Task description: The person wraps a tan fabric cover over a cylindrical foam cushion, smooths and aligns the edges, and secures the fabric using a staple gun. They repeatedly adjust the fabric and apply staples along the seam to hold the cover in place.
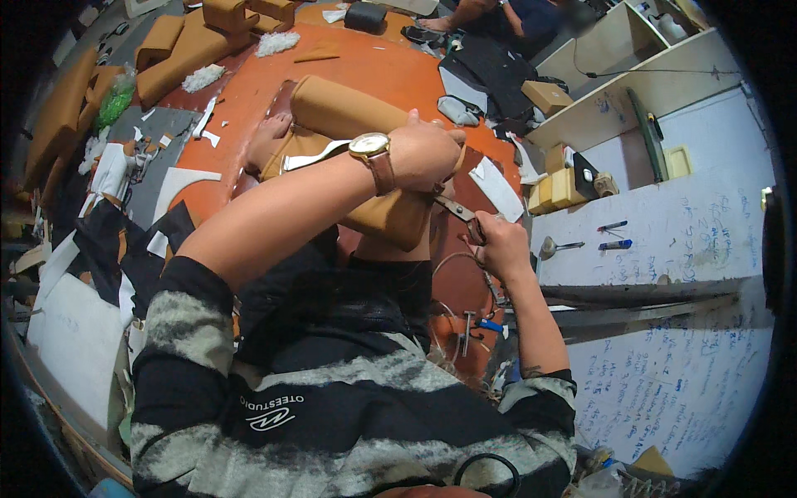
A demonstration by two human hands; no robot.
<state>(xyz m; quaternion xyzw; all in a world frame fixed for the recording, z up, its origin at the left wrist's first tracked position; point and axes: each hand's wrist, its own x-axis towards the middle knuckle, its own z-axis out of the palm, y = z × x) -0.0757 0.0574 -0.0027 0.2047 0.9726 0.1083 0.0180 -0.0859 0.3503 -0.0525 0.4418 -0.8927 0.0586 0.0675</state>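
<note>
A tan upholstered piece (353, 108), shaped like a padded seat part with rolled sides, lies across my lap. My left hand (427, 153), with a watch (371, 149) on its wrist, is closed on the right end of that piece. Most of its fingertips are hidden. In my right hand (505, 247) is a pair of scissors (457, 208), its fingers wrapped round the handles. The blades point up and left, to the edge of the tan cover just under my left hand. A white strip (311, 156) shows on the piece beside my left wrist.
Orange sheeting (241, 91) covers the floor. More tan padded parts (195, 62) stand at the far left, near a green bag (117, 98). Right of me is a white, written-on board (664, 224) with pens (615, 245). Another person (515, 21) sits at the back.
</note>
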